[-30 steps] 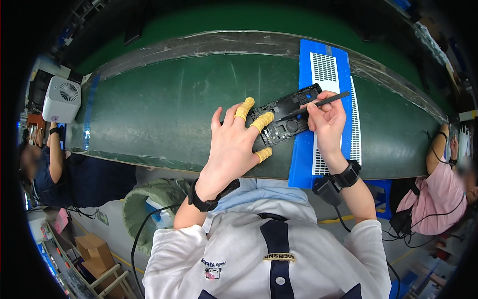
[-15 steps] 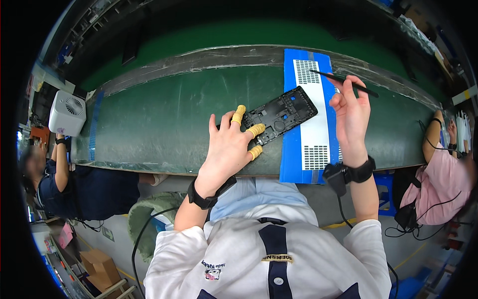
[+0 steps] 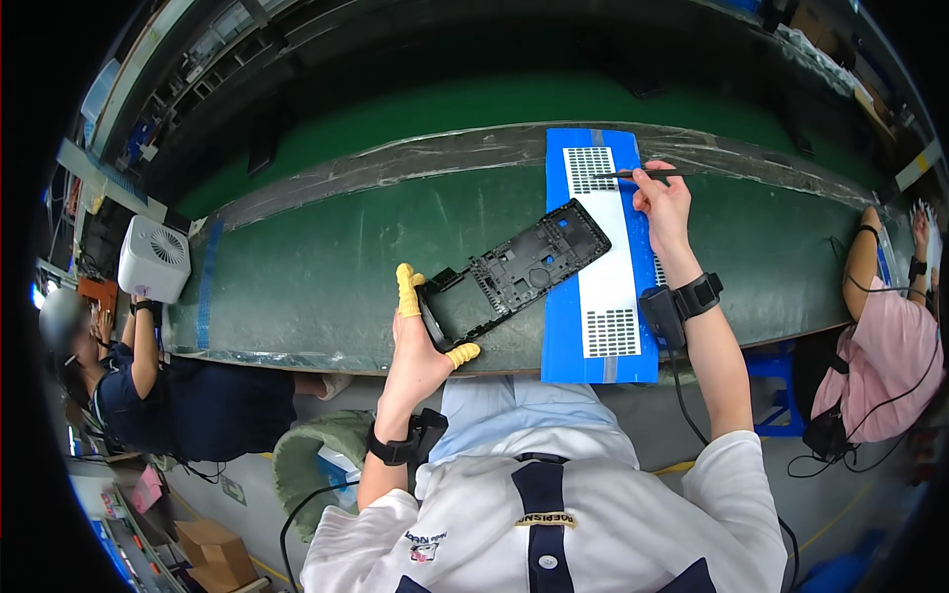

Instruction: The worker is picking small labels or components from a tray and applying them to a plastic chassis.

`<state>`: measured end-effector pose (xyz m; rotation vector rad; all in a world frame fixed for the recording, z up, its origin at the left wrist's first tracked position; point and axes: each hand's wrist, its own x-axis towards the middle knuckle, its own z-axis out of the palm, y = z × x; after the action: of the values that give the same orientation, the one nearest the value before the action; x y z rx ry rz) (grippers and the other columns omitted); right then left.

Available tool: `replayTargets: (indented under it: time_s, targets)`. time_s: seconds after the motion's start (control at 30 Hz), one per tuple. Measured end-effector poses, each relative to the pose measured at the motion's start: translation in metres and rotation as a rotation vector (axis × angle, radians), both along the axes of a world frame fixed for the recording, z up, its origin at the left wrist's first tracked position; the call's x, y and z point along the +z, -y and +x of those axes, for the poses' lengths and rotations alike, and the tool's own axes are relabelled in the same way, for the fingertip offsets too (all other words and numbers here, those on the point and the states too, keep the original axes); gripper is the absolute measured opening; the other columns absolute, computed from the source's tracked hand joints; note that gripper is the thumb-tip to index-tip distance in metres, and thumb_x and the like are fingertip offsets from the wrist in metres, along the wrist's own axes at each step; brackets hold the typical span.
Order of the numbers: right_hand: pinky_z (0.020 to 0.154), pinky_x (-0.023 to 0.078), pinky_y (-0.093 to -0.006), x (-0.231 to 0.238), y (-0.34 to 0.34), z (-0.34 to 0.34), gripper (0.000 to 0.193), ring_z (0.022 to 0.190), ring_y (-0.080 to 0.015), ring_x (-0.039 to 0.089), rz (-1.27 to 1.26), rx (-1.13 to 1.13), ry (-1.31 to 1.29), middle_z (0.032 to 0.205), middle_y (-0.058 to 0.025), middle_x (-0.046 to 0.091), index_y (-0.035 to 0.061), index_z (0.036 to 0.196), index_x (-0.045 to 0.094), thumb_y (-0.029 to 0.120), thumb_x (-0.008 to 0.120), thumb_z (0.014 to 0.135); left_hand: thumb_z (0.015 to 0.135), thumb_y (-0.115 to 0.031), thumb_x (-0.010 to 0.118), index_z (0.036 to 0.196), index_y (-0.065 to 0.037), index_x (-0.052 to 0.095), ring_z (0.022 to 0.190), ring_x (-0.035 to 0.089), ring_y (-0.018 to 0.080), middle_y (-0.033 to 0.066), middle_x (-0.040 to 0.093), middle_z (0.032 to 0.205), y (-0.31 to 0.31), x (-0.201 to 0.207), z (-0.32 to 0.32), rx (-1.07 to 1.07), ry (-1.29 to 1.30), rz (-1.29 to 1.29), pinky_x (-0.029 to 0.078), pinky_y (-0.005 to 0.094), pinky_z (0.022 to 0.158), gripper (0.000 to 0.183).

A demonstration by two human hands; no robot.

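We are holding a black frame [image 3: 539,272] just left of the blue board [image 3: 560,341], its right end overlapping the board's left edge; whether it is lying flat or being lifted slightly, we cannot tell. Our left hand [image 3: 420,364] is clamping the frame at the end away from the board, a finger and the thumb in yellow cots [image 3: 462,356] pressing from opposite sides. This grip is probably steadying the frame while leaving its inner face uncovered, and the slant is bringing its other end onto the board.

Our right hand [image 3: 665,210] is pinching black tweezers [image 3: 677,173], their points lying over the upper grid [image 3: 583,163] of small dark pieces on the board's white sheet [image 3: 605,282]. Whether the points are touching a piece, we cannot tell. A lower grid [image 3: 613,334] is sitting toward the board's near end. The board is likely lying here so that pieces and frame are both staying within short reach.

The board's near end is meeting the bench's near edge, so room is running out there. Left of the board, the green bench [image 3: 306,257] is offering more width for turning the frame. Close by the board's right edge, our wrist device [image 3: 664,318] and its cable [image 3: 680,385] are making sideways room look tighter.
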<state>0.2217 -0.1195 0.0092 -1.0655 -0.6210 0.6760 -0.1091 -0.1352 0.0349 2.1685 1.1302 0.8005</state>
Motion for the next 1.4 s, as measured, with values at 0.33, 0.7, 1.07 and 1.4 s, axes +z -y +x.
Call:
replayTargets:
  time_s: [0.33, 0.7, 1.07, 1.4]
  targets:
    - [0.034, 0.032, -0.0198, -0.002, -0.004, 0.000, 0.020, 0.040, -0.0087, 0.045, -0.003, -0.121, -0.036, 0.059, -0.0076, 0.054, 0.0008, 0.087, 0.043, 0.001, 0.056, 0.071, 0.052, -0.007, 0.070, 0.126, -0.005, 0.019, 0.111, 0.033, 0.0203, 0.0095, 0.032, 0.123, -0.037, 0.126, 0.016, -0.007, 0.835, 0.251, 0.025, 0.0321, 0.094, 0.090]
    - [0.031, 0.031, -0.0207, -0.001, -0.002, -0.008, 0.021, 0.037, -0.0085, 0.045, -0.091, -0.139, 0.042, 0.056, -0.0070, 0.053, 0.0004, 0.087, 0.041, 0.000, 0.054, 0.071, 0.045, -0.027, 0.079, 0.128, -0.006, 0.014, 0.100, 0.039, 0.0376, 0.0254, 0.041, 0.108, -0.130, 0.039, 0.042, -0.172, -0.431, 0.175, 0.035, 0.0385, 0.084, 0.107]
    - [0.033, 0.031, -0.0211, 0.000, -0.004, -0.002, 0.021, 0.037, -0.0099, 0.046, -0.128, -0.130, 0.070, 0.057, -0.0093, 0.055, 0.0002, 0.086, 0.041, -0.003, 0.054, 0.070, 0.047, -0.015, 0.077, 0.130, -0.008, 0.005, 0.112, 0.030, 0.0317, 0.0198, 0.029, 0.122, -0.089, 0.033, -0.054, -0.113, -0.440, -0.046, 0.026, 0.0335, 0.093, 0.110]
    - [0.033, 0.027, -0.0197, 0.001, -0.007, 0.004, 0.021, 0.037, -0.0073, 0.039, -0.081, -0.059, -0.125, 0.062, -0.0120, 0.057, 0.0035, 0.087, 0.039, -0.002, 0.052, 0.073, 0.051, -0.024, 0.076, 0.126, 0.000, 0.013, 0.097, 0.045, 0.0318, 0.0241, 0.042, 0.108, -0.225, 0.044, -0.019, 0.260, -0.275, 0.128, 0.037, 0.0363, 0.083, 0.101]
